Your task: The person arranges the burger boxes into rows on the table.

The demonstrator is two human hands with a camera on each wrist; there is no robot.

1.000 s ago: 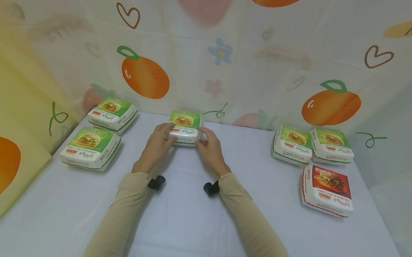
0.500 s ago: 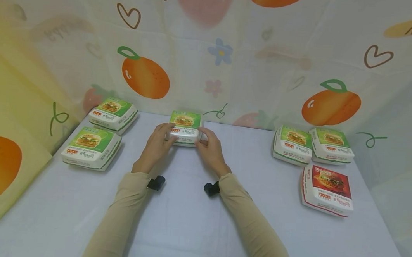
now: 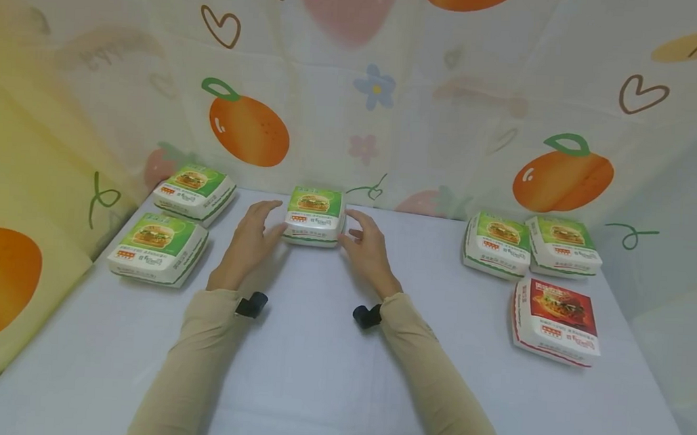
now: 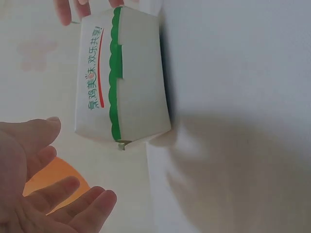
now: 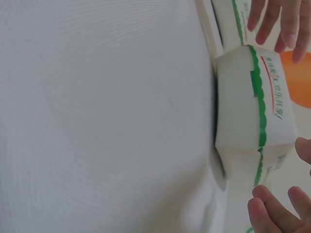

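A green-and-white burger box (image 3: 315, 217) sits at the back middle of the table, its lid folded down. On its left side is my left hand (image 3: 245, 243), fingers relaxed, thumb tip close to the front corner. My right hand (image 3: 371, 251) flanks the other side with thumb and forefinger apart. In the left wrist view, the left hand (image 4: 53, 184) is spread with a gap from the box (image 4: 119, 77). The right wrist view has the right hand's fingers (image 5: 274, 213) near the box's (image 5: 240, 107) end, holding nothing.
Two green burger boxes (image 3: 196, 193) (image 3: 159, 249) stand at the left. At the right are two more green boxes (image 3: 497, 245) (image 3: 563, 247), with a red burger box (image 3: 556, 322) in front of them. A printed curtain (image 3: 435, 136) hangs along the table's back edge.
Both hands have let go of the middle burger box and drawn apart, the left hand leftward, the right hand rightward. The box stays at its spot by the curtain.
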